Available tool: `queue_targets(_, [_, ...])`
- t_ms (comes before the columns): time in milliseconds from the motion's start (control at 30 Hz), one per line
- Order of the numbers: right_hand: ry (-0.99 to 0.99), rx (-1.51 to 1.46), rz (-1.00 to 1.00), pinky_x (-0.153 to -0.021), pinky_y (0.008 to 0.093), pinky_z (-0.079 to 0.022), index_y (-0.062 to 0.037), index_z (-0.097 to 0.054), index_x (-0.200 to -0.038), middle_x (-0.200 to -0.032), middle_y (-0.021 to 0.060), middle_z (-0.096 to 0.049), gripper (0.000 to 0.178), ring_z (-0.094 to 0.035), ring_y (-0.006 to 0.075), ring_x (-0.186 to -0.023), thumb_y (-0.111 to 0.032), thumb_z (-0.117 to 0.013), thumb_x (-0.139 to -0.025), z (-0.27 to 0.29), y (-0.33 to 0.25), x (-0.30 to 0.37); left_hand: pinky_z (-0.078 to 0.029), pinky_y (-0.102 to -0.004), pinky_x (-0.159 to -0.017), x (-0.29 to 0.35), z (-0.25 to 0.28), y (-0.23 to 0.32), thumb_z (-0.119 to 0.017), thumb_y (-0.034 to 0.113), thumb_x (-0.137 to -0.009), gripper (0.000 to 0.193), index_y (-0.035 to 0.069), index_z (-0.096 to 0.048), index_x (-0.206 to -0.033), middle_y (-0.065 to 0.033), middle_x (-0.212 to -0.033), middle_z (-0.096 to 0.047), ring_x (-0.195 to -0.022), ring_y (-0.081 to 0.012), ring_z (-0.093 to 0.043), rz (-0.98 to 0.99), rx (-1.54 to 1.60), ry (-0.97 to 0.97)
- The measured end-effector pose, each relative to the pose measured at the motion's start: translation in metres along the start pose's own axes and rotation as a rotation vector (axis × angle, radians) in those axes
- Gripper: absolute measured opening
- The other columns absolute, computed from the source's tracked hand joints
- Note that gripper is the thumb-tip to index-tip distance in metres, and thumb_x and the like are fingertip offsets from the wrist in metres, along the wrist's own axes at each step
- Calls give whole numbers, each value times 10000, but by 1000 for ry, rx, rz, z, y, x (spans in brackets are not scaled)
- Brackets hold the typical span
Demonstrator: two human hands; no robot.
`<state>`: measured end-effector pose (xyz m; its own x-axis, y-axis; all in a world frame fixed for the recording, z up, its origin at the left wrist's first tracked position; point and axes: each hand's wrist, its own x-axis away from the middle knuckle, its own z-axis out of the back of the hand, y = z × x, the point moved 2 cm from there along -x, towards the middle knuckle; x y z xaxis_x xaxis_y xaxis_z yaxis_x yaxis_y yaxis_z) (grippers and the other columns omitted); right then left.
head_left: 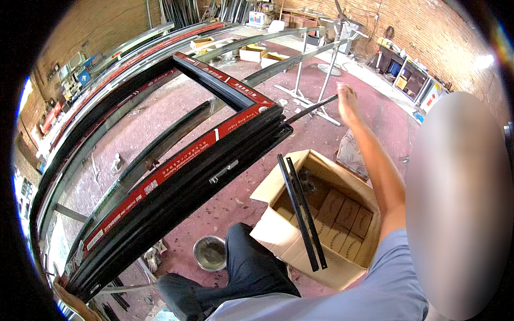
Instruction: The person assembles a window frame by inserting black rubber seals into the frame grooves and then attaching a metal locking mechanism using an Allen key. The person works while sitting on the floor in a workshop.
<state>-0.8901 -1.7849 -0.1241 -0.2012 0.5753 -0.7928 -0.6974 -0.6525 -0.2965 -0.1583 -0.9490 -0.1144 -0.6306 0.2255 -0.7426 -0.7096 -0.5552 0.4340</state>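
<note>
So the right hand (347, 101), up around 1 o'clock, has the far end of a thin black strip (313, 108). It runs down-left into the corner of a big black window frame (176, 187) with red tape, slanting toward 8 o'clock.

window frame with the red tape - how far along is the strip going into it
Done: the black window frame is joined at its corners, a handle fitted. In hand: the right hand holds a thin black strip out from the frame's corner; the left hand steadies the near end. Left: two black bars lie unused on the cardboard box; red protective film is on.
</note>
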Motion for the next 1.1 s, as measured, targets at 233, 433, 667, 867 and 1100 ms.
queue_targets(233, [-135, -671, -604, -1082, 407, -354, -19, -414, -1447, -1230, 201, -639, 863, -578, 293, -1173, -720, -325, -952, -10, -7, 4, -415, -415, -978, -2, 7, -6, -296, 365, -1074, 510, -32, -587, -1207, -201, -1163, -599, -1088, -318, -566, -9, -27, -73])
queue_targets(433, [-365, -1139, -576, -1123, 428, -281, 7, -289, -1511, -1245, 217, -633, 857, -543, 284, -1216, -671, -288, -986, 18, -175, 52, -428, -413, -963, -7, -2, -2, -293, 392, -1077, 519, -18, -588, -1198, -177, -1141, -604, -1028, -294, -592, -73, -8, -106])
queue_targets(667, [-429, -1160, -557, -1175, 443, -163, 37, -227, -1525, -1451, 255, -443, 894, -365, 317, -1388, -676, -261, -986, 20, -224, 78, -432, -402, -925, -1, -5, 32, -305, 406, -1076, 504, 0, -594, -1155, -155, -1063, -597, -963, -278, -591, -73, -67, -141])
queue_targets(867, [-336, -1180, -446, -1062, 370, -365, -41, -483, -1385, -1335, 112, -546, 525, -502, 202, -1228, -417, -464, -1018, -11, -202, 87, -459, -406, -902, 14, 15, 39, -354, 358, -1038, 458, 4, -629, -1129, -156, -1090, -628, -954, -270, -621, 85, -93, -41])
queue_targets(1100, [-40, -587, 40, -1168, 420, -254, 13, -492, -1382, -1470, 152, -466, 485, -393, 257, -1392, -307, -377, -1037, 84, -311, 79, -426, -442, -887, 1, 2, 143, -318, 255, -1055, 443, 13, -668, -935, -156, -923, -648, -937, -348, -592, -283, -275, 62])
